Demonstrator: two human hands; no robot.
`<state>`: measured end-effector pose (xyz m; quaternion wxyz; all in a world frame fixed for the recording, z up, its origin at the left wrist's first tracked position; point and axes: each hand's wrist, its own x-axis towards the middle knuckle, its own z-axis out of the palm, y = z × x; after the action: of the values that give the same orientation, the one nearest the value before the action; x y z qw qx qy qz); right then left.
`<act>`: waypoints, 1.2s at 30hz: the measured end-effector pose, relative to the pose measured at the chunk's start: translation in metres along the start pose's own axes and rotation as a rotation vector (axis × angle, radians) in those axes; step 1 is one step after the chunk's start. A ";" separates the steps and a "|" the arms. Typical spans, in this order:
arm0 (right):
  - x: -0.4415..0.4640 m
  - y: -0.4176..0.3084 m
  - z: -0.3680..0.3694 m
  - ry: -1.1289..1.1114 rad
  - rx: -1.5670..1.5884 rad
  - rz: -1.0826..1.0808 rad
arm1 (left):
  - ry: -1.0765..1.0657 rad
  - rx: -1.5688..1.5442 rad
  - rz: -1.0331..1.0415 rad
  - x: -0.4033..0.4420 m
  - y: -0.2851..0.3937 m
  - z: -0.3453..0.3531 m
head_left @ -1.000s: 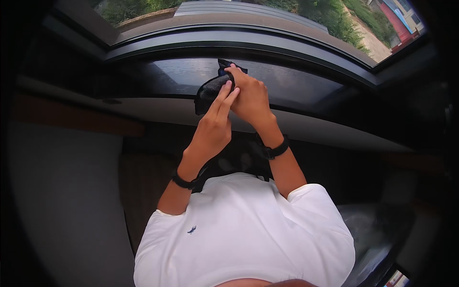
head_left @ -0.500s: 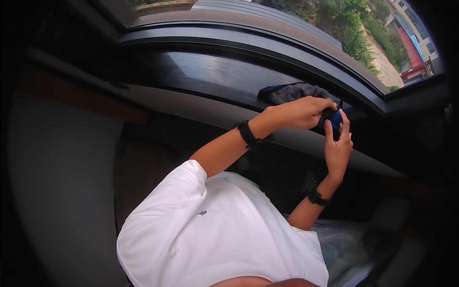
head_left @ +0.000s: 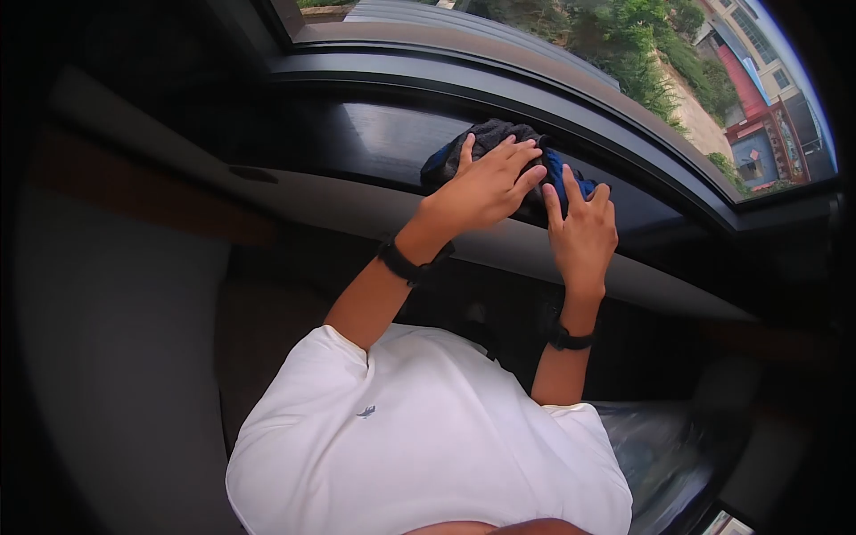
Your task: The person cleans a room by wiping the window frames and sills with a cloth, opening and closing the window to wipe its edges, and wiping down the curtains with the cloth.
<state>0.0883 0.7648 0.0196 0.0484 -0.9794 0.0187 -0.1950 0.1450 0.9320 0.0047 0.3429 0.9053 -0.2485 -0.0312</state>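
On the dark window sill lies a bunched dark grey cloth item (head_left: 489, 134) with blue parts; its exact kind I cannot make out. My left hand (head_left: 486, 183) rests palm down on the grey fabric, its fingers spread. To the right, my right hand (head_left: 584, 227) is at the blue part (head_left: 555, 169), with thumb and fingers apart and the fingertips touching the fabric. The hands cover the item's near side. Both wrists wear black bands.
A window frame (head_left: 499, 76) runs just behind the sill (head_left: 392, 134). Beneath the sill is a pale panel edge (head_left: 357, 205). Clear plastic sheeting (head_left: 660, 455) lies at the lower right. Greenery and buildings show outside.
My left hand has gone from a bent-finger grip at the item's dark end to lying spread on the grey fabric. My right hand has shifted left. The blue part now lies lower and flatter.
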 end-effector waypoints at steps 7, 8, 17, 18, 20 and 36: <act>0.033 -0.157 0.060 0.047 0.314 -0.318 | 0.249 0.145 -0.410 -0.044 -0.112 -0.101; 0.034 -0.178 0.065 0.060 0.333 -0.359 | 0.262 0.158 -0.479 -0.051 -0.126 -0.112; 0.021 -0.229 0.086 0.067 0.503 -0.425 | 0.318 0.350 -0.623 -0.074 -0.170 -0.136; 0.013 -0.230 0.081 0.068 0.498 -0.424 | 0.305 0.360 -0.615 -0.074 -0.167 -0.137; -0.001 -0.218 0.064 0.032 0.483 -0.354 | 0.237 0.287 -0.492 -0.069 -0.151 -0.127; -0.059 0.026 0.000 0.125 0.247 0.333 | -0.351 -0.129 0.362 0.057 0.081 0.040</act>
<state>0.0338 0.7418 -0.0058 0.1983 -0.9354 0.1594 -0.2456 0.1509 0.8292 0.0318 0.3514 0.8032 -0.4597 -0.1415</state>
